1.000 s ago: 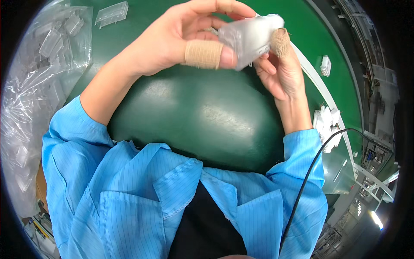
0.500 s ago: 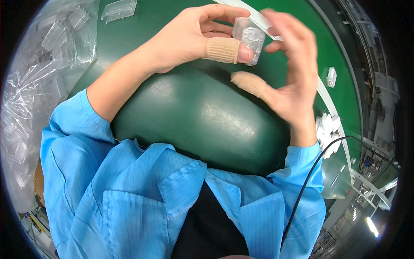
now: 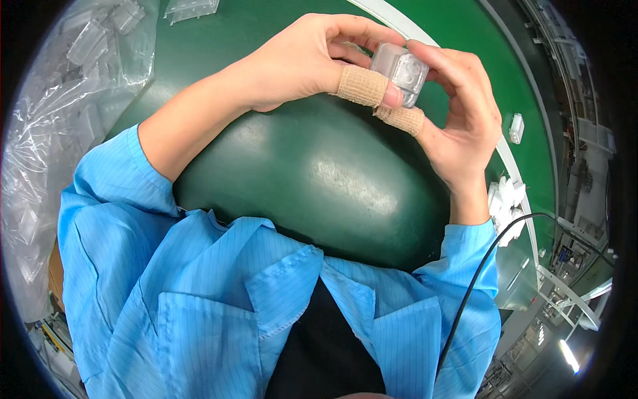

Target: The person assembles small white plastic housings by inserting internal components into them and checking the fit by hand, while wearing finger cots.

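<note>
One clear plastic part [image 3: 409, 73] hangs over the bench's [image 3: 266, 159] far side, pinched in my left hand [image 3: 299, 63]; my right hand [image 3: 463, 133] curls round it, grip unclear. Handling looks unfinished: part not yet set down.

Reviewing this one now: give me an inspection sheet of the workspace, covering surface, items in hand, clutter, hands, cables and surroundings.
Surface: green worktop, glossy, with a white strip curving along it.
Items in hand: one clear plastic part, held between both hands.
Clutter: clear bag of clear parts at far left; loose clear piece at upper left; small clear piece beyond the strip; white pieces heaped at right.
Hands: left hand and right hand, each with a tan-wrapped thumb.
Cables: black cable looping past the right sleeve.
Surroundings: lit lamp at lower right; other details too small to tell.
</note>
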`<state>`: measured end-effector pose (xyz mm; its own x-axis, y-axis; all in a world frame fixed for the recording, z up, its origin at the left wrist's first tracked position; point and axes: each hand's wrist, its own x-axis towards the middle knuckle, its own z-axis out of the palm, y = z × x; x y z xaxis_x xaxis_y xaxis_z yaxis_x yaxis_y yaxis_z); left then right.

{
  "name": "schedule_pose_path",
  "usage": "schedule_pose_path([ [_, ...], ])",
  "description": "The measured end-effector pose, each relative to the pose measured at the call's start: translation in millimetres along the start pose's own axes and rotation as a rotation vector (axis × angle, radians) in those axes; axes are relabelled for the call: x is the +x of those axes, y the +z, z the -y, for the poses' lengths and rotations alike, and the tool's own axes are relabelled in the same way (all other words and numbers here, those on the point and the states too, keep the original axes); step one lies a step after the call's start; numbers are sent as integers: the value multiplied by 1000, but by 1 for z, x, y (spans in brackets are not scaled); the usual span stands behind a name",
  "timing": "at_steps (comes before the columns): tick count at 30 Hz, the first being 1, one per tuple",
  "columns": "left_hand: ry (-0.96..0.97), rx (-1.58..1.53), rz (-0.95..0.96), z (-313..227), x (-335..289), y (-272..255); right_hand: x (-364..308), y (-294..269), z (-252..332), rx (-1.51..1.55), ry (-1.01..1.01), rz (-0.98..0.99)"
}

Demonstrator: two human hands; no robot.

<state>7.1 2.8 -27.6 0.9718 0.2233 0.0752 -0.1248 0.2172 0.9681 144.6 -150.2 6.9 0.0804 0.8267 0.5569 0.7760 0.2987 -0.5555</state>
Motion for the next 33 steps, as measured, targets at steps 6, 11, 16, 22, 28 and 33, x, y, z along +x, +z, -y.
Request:
schedule_pose_path([
  [6, -122, -151, 81, -8, 1, -3, -1, -1, -3, -19, -40, -10],
  [11, 340, 170, 131, 4, 3, -4, 1, 1, -3, -45, -72, -22],
  [16, -63, -180, 59, -8, 0, 0, 2, -2, -3, -56, -99, 0],
  [22, 154, 90, -84, -6, -1, 1, 8, 0, 3, -22, 157, -57],
  [28, 100, -10, -19, 3, 8, -13, 7, -8, -3, -329, 583, 379],
  [33, 10, -232, -25, -10, -2, -2, 12, -10, -1, -199, 659, 496],
])
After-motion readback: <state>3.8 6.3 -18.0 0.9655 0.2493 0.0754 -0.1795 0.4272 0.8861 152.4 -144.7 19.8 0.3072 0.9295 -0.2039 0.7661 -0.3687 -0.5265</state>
